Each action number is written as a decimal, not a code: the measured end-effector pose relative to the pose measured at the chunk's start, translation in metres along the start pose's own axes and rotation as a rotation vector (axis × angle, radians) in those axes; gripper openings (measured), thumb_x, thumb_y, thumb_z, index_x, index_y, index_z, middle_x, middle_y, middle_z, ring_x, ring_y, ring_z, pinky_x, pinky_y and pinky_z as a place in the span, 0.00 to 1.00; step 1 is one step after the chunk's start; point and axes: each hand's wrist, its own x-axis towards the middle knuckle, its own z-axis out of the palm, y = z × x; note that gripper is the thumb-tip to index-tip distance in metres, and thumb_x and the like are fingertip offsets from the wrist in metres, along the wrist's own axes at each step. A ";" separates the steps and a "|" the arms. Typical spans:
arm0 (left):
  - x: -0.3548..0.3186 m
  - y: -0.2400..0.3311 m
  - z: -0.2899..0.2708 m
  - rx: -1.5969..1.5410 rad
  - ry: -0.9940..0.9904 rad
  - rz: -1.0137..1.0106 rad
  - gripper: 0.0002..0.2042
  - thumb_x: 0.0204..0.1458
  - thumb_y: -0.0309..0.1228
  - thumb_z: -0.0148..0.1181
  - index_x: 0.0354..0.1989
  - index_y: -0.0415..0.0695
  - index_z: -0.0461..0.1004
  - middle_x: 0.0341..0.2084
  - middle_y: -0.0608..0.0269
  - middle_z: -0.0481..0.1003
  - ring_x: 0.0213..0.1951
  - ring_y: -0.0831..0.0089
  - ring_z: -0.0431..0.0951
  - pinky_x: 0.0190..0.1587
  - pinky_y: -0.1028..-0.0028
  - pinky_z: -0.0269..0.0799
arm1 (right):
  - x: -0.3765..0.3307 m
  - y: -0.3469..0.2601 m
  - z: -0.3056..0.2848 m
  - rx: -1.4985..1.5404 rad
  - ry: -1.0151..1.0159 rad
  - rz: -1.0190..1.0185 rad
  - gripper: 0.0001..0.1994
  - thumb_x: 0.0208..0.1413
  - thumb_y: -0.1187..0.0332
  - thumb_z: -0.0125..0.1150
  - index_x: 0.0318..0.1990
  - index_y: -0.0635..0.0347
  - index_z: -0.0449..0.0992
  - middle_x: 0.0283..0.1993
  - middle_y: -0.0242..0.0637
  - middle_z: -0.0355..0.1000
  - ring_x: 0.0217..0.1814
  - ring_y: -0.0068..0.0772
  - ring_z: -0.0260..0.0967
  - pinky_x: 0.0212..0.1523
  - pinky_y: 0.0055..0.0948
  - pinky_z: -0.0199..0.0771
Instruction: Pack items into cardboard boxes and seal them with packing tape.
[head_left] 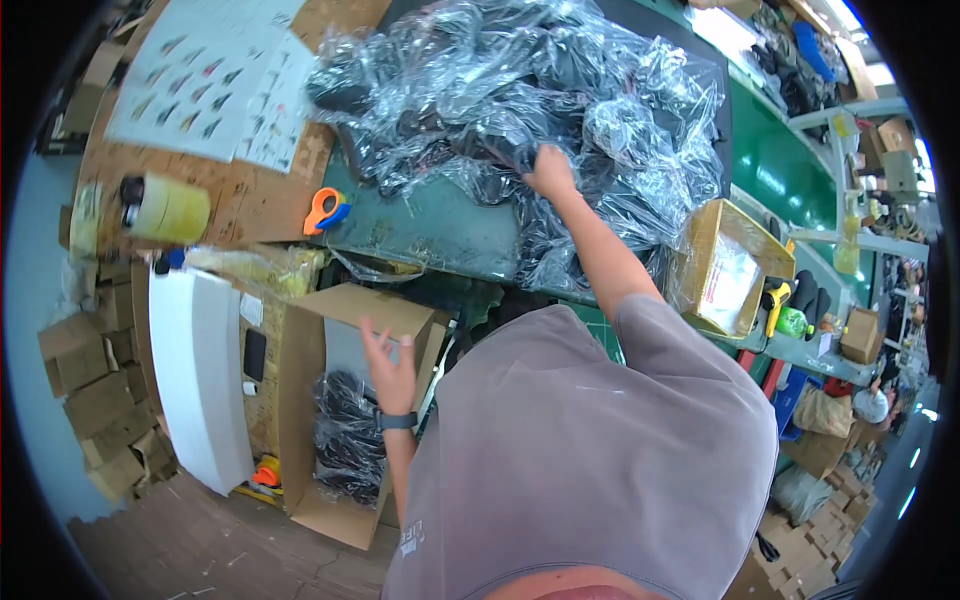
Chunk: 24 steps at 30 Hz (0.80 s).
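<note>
A large heap of black items in clear plastic bags (pixel 430 95) covers the green-topped workbench (pixel 430 225). My right hand (pixel 550 172) reaches into the near side of this heap, its fingers closed on a plastic-bagged black item (pixel 512 150). What kind of item is inside the bag cannot be made out. Over an open cardboard box (pixel 300 400) at the left, my left hand (pixel 390 370) is raised with fingers spread, holding nothing. Several bagged black items (pixel 348 430) lie inside that box. A dark watch (pixel 396 421) is on my left wrist.
An orange and blue tape dispenser (pixel 325 212) stands by the bench's left end, near a big tape roll (pixel 170 207) and picture sheets (pixel 200 90). White foam sheets (pixel 195 380) stand left of the box. At right sits a yellow-edged carton (pixel 712 265).
</note>
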 end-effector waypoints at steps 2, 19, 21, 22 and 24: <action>0.015 0.038 0.053 0.086 -0.165 0.044 0.41 0.69 0.32 0.66 0.86 0.37 0.50 0.80 0.41 0.62 0.72 0.51 0.74 0.73 0.56 0.70 | 0.025 0.008 0.013 -0.065 -0.065 0.052 0.33 0.47 0.60 0.81 0.57 0.69 0.72 0.53 0.63 0.81 0.57 0.67 0.81 0.63 0.55 0.82; 0.035 0.060 0.196 -0.985 -0.355 -0.401 0.37 0.59 0.46 0.74 0.73 0.41 0.69 0.61 0.57 0.79 0.57 0.62 0.80 0.60 0.60 0.79 | 0.057 0.044 -0.208 0.840 -0.188 -0.400 0.17 0.65 0.65 0.74 0.57 0.62 0.85 0.47 0.41 0.85 0.48 0.34 0.84 0.53 0.36 0.83; 0.026 0.062 0.193 -1.063 -0.329 -0.392 0.34 0.60 0.47 0.73 0.70 0.40 0.72 0.57 0.58 0.80 0.52 0.65 0.81 0.54 0.63 0.81 | 0.149 0.099 -0.176 0.569 0.063 -0.115 0.29 0.60 0.68 0.74 0.69 0.62 0.75 0.55 0.48 0.84 0.55 0.48 0.84 0.59 0.41 0.82; 0.018 0.069 0.190 -1.030 -0.241 -0.478 0.31 0.63 0.50 0.69 0.66 0.40 0.73 0.55 0.60 0.80 0.50 0.67 0.80 0.51 0.66 0.80 | 0.194 0.120 -0.156 0.315 0.236 -0.105 0.33 0.59 0.70 0.70 0.72 0.67 0.70 0.59 0.56 0.83 0.61 0.59 0.82 0.63 0.49 0.80; 0.006 0.072 0.184 -1.028 -0.142 -0.551 0.30 0.66 0.53 0.64 0.63 0.40 0.74 0.52 0.62 0.79 0.48 0.70 0.79 0.48 0.69 0.80 | 0.266 0.158 -0.123 0.121 0.124 -0.027 0.35 0.55 0.71 0.71 0.71 0.72 0.68 0.61 0.64 0.80 0.66 0.65 0.78 0.67 0.54 0.78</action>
